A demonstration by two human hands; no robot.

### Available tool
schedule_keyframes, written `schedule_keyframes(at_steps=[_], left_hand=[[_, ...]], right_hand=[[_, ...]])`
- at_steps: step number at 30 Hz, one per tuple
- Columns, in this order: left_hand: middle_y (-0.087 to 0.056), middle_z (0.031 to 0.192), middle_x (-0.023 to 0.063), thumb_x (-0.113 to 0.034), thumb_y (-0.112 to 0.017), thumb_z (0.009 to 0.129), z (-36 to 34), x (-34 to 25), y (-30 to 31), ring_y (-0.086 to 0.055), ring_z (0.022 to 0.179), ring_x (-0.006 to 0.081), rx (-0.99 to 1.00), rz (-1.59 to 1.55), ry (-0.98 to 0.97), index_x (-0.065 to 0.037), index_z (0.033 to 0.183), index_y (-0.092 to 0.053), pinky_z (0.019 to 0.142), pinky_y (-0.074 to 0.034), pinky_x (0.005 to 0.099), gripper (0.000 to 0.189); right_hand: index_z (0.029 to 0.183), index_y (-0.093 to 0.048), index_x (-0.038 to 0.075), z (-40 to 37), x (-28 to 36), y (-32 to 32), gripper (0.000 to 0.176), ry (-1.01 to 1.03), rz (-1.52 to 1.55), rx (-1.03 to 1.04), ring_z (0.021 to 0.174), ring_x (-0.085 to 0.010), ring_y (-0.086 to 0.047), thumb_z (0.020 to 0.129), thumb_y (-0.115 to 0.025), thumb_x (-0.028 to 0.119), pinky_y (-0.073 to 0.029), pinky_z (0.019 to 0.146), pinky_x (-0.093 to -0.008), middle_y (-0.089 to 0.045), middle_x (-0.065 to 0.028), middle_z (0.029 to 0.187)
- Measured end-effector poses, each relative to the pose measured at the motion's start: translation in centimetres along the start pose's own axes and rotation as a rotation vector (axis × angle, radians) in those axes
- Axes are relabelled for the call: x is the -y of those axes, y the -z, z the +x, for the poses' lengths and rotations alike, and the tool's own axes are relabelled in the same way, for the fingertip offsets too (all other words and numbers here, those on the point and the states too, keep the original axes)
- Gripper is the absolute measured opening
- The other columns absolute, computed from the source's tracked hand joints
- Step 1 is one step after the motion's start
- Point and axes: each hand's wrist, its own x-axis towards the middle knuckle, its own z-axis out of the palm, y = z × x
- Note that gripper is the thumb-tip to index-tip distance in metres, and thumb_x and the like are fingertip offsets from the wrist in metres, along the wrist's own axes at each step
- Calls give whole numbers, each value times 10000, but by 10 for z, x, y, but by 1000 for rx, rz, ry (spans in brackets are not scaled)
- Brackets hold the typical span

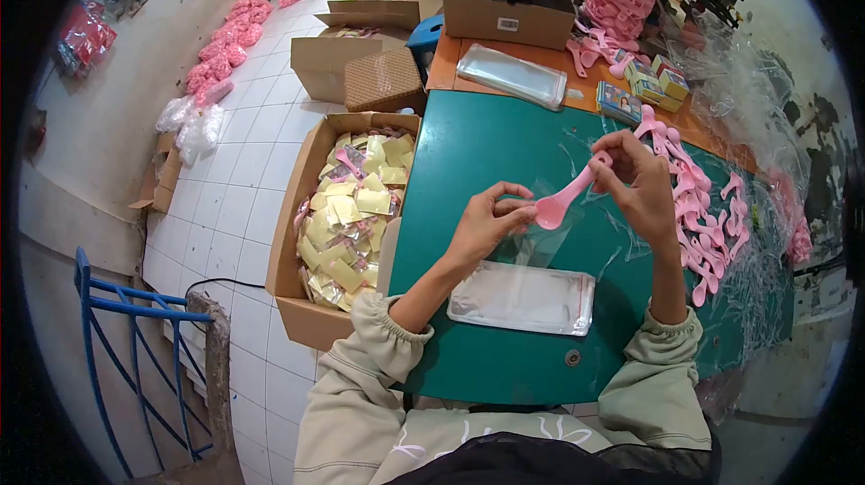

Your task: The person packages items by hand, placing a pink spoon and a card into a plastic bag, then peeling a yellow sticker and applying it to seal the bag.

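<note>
You sit at a green tabletop (487, 152) over a white tiled floor (243, 179). An orange-brown wooden top (586, 93) butts against the tabletop's far edge.

On the floor against the left edge, an open cardboard box (306, 314) is filled almost to its rim with yellow packets (347, 215). More open cartons (320, 62) stand further back on the tiles. Pink bagged goods (230, 39) lie in a row there, and a blue metal frame (135, 341) stands at your near left.

1 flat stack of clear bags (523, 299) lies close to the near edge, just in front of you. A 2nd stack (512, 75) rests on the wooden top, next to a brown carton (514, 8). Small coloured boxes (644, 89) sit beyond the far right corner. A loose heap of pink spoons (707, 215) runs along the right edge.

Your 2 hands are raised over the middle of the tabletop with a single pink spoon (563, 201) between them. Your right hand (640, 183) grips the handle end in its fingertips. Your left hand (487, 224) pinches a clear bag (545, 237) right at the spoon's bowl. The spoon's long axis runs diagonally. The bowl points down toward the near left, and the handle rises toward the far right.
</note>
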Motion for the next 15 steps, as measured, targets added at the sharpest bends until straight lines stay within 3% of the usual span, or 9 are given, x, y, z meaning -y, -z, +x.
schedule_keyframes(at_steps=[5,8,10,13,15], left_hand=[[-635,1009,80,-210,-584,890,-2,-1,-3,-597,875,98,63,-24,-54,4,1143,-505,766,-482,228,340],[-636,996,79,-254,-516,928,0,1,1,-597,866,101,73,263,8,19,1138,-539,797,-486,239,345],[-645,919,57,-253,-512,932,-1,2,2,-596,814,96,85,192,5,24,1107,-578,726,-488,231,334],[-649,864,48,-252,-504,938,1,-4,4,-591,778,85,67,135,-57,33,1059,-610,680,-487,222,328],[-648,855,55,-251,-497,942,1,-11,4,-585,769,75,63,89,-104,38,1042,-616,672,-483,217,328]], right_hand=[[933,-496,-2,0,1,-10,154,-62,60,92,647,-84,-604,837,-605,46,-504,563,-210,-596,-40,739],[920,-474,5,2,0,-11,165,-44,89,68,648,-89,-607,835,-610,41,-506,565,-209,-599,-50,738],[905,-462,7,1,0,-11,172,-26,63,13,644,-92,-609,831,-615,34,-506,563,-206,-603,-58,736],[917,-494,2,1,-4,-11,192,40,106,-39,677,-118,-622,852,-625,125,-515,595,-238,-613,-61,750],[936,-534,0,-1,-3,-8,270,118,13,81,817,-154,-617,868,-600,253,-509,692,-296,-618,-99,883]])
